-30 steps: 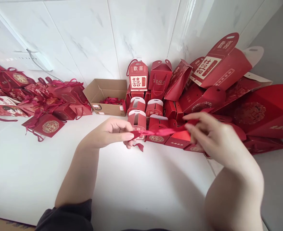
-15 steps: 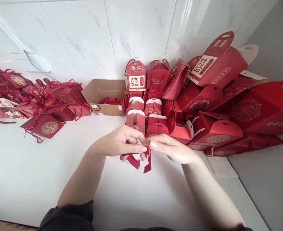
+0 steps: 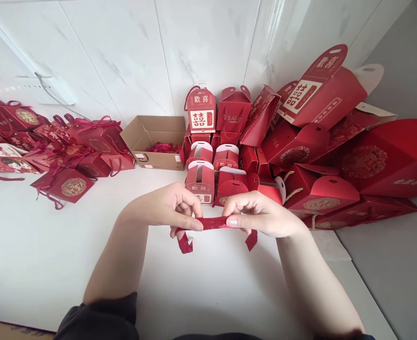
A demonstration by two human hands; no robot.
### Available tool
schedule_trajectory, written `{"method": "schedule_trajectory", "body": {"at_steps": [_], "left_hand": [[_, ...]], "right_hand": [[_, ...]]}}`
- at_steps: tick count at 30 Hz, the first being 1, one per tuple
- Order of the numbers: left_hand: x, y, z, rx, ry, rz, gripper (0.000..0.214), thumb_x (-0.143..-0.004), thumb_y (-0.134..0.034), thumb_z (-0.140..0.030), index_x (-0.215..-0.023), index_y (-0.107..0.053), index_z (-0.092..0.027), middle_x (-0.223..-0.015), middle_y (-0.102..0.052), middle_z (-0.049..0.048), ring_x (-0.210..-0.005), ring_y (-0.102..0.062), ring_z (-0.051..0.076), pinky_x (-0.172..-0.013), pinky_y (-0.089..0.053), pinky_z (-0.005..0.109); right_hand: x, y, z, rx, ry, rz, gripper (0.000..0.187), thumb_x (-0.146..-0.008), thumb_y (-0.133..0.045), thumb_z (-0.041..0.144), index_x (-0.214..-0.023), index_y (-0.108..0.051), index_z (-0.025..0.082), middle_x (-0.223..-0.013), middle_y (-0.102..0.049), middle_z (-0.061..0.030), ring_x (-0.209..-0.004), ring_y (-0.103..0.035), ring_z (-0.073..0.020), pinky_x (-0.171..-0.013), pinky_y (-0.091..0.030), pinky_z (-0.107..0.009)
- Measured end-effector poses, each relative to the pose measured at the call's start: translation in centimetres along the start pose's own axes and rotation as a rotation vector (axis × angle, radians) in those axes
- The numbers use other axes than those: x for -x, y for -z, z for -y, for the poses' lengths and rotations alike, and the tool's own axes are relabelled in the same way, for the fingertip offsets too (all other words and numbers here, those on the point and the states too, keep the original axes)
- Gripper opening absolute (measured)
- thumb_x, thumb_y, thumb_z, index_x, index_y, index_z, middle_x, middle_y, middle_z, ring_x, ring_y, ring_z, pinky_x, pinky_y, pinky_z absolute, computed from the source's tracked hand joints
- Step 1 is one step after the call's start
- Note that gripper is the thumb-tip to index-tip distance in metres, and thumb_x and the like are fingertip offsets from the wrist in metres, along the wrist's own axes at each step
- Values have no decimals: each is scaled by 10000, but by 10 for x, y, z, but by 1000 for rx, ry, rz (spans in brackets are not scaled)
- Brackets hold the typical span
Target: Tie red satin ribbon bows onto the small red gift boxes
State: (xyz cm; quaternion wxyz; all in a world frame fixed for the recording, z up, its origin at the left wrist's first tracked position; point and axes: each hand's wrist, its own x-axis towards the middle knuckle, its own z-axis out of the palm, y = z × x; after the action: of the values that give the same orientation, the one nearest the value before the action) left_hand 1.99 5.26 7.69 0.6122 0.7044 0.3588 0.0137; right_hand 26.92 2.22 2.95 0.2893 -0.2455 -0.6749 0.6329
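A short red ribbon (image 3: 213,223) is stretched level between my two hands above the white surface. My left hand (image 3: 171,209) pinches its left part between thumb and fingers, and my right hand (image 3: 256,212) pinches the right part the same way. A loose end hangs down below each hand. Just behind my hands stand small red gift boxes (image 3: 200,185) with white tops.
An open cardboard box (image 3: 155,140) with red ribbons inside sits by the tiled wall. Ribbon-tied red boxes (image 3: 65,186) lie at the left. A heap of larger red gift boxes (image 3: 322,141) fills the right corner. A grey floor lies at the far right.
A second ago the ribbon was held long and wide apart. My hands then came together with it bunched; now they have drawn slightly apart, holding a short taut span.
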Motion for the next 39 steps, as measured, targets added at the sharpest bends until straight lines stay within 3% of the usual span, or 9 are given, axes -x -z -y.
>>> {"method": "schedule_trajectory", "body": {"at_steps": [7,13,18,23,28,31,34,36,39], "left_hand": [[-14,-12,2,-16,-87,2,273,-803,-722,-412,-785,-695,-140,-461,-537,-31,-371,-519,87,-379,-423,168],[-21,-16,7,-44,-30,39,293,-774,-744,-432,-760,-681,-146,-433,-472,-56,-338,-442,67,-332,-312,161],[-21,-17,6,44,-99,144,235,-762,-768,-341,-862,-724,-133,-348,-462,-64,-281,-317,44,-326,-245,171],[-21,-16,6,142,-93,157,313,-753,-779,-359,-967,-724,-137,-334,-498,-61,-240,-339,68,-290,-274,172],[-23,-12,10,231,-90,342,403,-809,-715,-461,-1067,-732,-152,-396,-593,-9,-271,-501,121,-301,-381,178],[-20,-10,10,258,-100,377,346,-844,-688,-423,-1036,-756,-144,-505,-680,50,-366,-614,151,-360,-471,187],[-15,-6,9,273,-101,355,308,-844,-700,-365,-1051,-764,-145,-582,-725,77,-427,-665,170,-406,-528,203],[-12,-4,10,273,-113,336,312,-823,-724,-353,-1052,-770,-146,-629,-744,96,-473,-694,193,-451,-569,230],[-7,0,14,269,-152,316,304,-780,-762,-344,-1008,-787,-144,-686,-760,128,-548,-726,230,-514,-605,270]], "right_hand": [[-10,-5,-12,80,-13,189,423,-969,-504,489,-904,-706,124,-657,-643,-5,-539,-456,-80,-503,-361,-223],[-9,-7,-18,-6,-58,214,313,-922,-619,416,-897,-737,127,-414,-511,71,-380,-418,-58,-448,-342,-200],[-2,0,-15,-171,-45,297,348,-933,-584,439,-845,-716,129,-418,-525,56,-344,-479,-72,-440,-404,-206],[4,9,-12,-172,55,202,343,-916,-597,435,-763,-692,143,-468,-545,30,-384,-499,-88,-471,-422,-232],[5,13,-9,-103,166,55,353,-873,-649,440,-673,-627,151,-595,-564,2,-523,-483,-98,-513,-378,-236],[5,13,-7,-78,211,-34,332,-830,-688,483,-781,-603,165,-613,-498,40,-527,-414,-87,-513,-344,-226],[6,14,-3,85,179,-131,379,-753,-789,397,-997,-582,195,-692,-478,56,-590,-433,-95,-554,-375,-220],[7,14,-2,230,187,-227,394,-775,-777,307,-1103,-584,209,-709,-409,64,-614,-409,-94,-568,-369,-215],[6,15,-5,344,247,-334,246,-871,-672,267,-1107,-630,211,-702,-333,64,-606,-355,-92,-565,-338,-219]]}}
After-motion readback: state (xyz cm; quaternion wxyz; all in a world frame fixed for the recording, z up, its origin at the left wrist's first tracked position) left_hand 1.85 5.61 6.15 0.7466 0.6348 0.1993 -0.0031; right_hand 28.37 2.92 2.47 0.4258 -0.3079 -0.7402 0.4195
